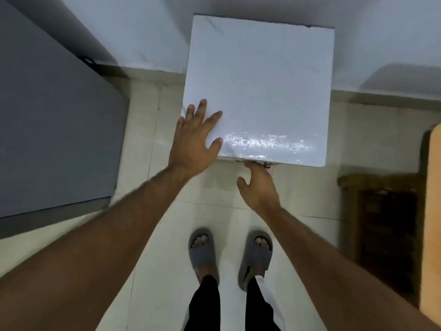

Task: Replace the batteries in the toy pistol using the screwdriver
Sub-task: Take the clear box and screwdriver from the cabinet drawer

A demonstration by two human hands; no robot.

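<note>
Pale floor tiles (167,259) fill the head view, looking straight down at a person's feet in grey slippers (202,252). Against the far wall stands a white square table (262,80). Their left hand (193,142) lies flat on its near left corner, fingers spread. Their right hand (259,187) reaches under the near edge, fingertips hidden, so its grip cannot be told. Neither toy pistol nor screwdriver shows.

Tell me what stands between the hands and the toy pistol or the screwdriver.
Neither pistol nor screwdriver shows. The left hand lies flat on the white box; the right hand reaches under its near edge. If they are inside, which cannot be told, the closed top is the barrier.
</note>
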